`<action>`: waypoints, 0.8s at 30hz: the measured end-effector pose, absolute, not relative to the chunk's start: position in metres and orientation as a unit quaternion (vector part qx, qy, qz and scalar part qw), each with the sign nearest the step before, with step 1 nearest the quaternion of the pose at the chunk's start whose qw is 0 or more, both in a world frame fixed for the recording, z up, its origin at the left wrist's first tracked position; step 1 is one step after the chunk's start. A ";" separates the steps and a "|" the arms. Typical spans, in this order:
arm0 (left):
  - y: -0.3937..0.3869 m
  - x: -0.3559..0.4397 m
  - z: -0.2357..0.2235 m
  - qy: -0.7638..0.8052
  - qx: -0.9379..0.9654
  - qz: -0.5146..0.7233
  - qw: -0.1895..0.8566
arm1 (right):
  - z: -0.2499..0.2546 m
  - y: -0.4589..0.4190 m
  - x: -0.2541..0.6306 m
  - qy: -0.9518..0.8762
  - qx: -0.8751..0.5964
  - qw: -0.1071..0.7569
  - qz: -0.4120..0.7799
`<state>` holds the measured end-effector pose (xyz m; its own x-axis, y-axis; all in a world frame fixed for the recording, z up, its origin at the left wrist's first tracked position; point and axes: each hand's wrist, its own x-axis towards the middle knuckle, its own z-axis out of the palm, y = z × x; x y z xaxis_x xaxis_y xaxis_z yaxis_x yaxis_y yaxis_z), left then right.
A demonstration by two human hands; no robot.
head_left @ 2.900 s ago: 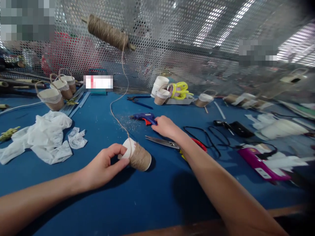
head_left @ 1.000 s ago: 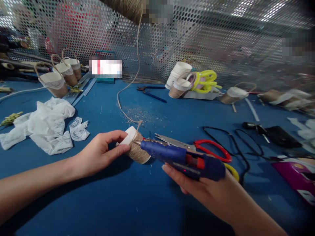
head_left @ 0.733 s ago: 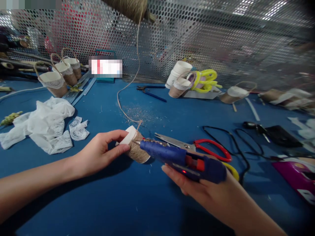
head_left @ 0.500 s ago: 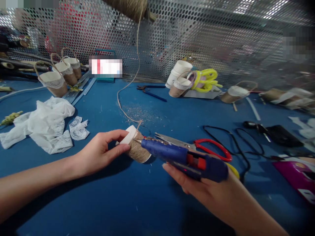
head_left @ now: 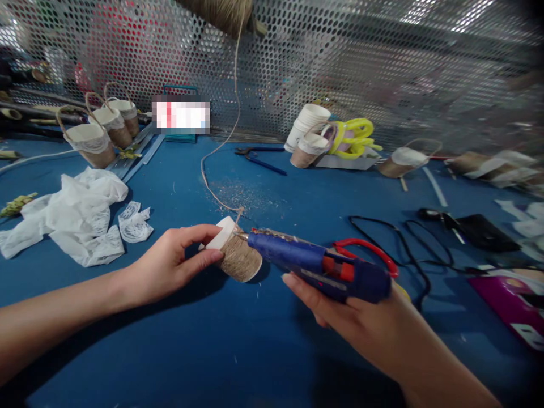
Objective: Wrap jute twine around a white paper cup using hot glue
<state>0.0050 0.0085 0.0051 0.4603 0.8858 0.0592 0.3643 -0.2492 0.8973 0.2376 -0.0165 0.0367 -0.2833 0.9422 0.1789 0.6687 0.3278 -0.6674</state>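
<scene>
My left hand [head_left: 170,267] grips a small paper cup [head_left: 234,255] lying on its side on the blue table [head_left: 204,351], its body wrapped in brown twine, its white end toward my fingers. A twine strand [head_left: 221,141] runs from the cup up to a spool [head_left: 223,12] hanging at the top. My right hand [head_left: 357,320] holds a blue glue gun [head_left: 318,265] with a red trigger. Its nozzle touches the cup's upper side where the twine meets the white rim.
Red-handled scissors [head_left: 369,252] lie behind the glue gun. White lace scraps [head_left: 72,218] lie at left, finished cup baskets [head_left: 91,141] at far left. Stacked cups [head_left: 308,127], yellow pipe cleaners [head_left: 355,136], pliers [head_left: 259,157], black cords [head_left: 408,243] and a perforated metal screen [head_left: 382,73] stand behind.
My right hand left the table, picked up the glue gun and brought its nozzle to the cup. In the last half second the gun shifted slightly up along the cup.
</scene>
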 end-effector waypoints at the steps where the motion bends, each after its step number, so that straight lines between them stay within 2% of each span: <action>1: 0.009 0.005 0.006 0.426 0.733 0.295 0.440 | 0.039 -0.015 0.237 -0.767 -0.525 0.271 0.251; 4: 0.009 0.005 0.007 0.424 0.734 0.292 0.442 | 0.042 -0.016 0.237 -0.767 -0.522 0.266 0.263; 10: 0.010 0.004 0.007 0.420 0.736 0.291 0.444 | 0.028 -0.021 0.243 -0.744 -0.530 0.311 0.262; 15: 0.011 0.003 0.006 0.421 0.733 0.287 0.451 | 0.034 -0.017 0.244 -0.745 -0.544 0.254 0.290; 24: 0.011 0.002 0.008 0.428 0.743 0.280 0.431 | 0.040 -0.017 0.241 -0.732 -0.546 0.243 0.328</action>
<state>0.0023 0.0108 0.0079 0.4768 0.8778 0.0464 0.3954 -0.2613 0.8806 0.2412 -0.0170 0.0405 -0.2848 0.9586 -0.0027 0.6405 0.1882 -0.7446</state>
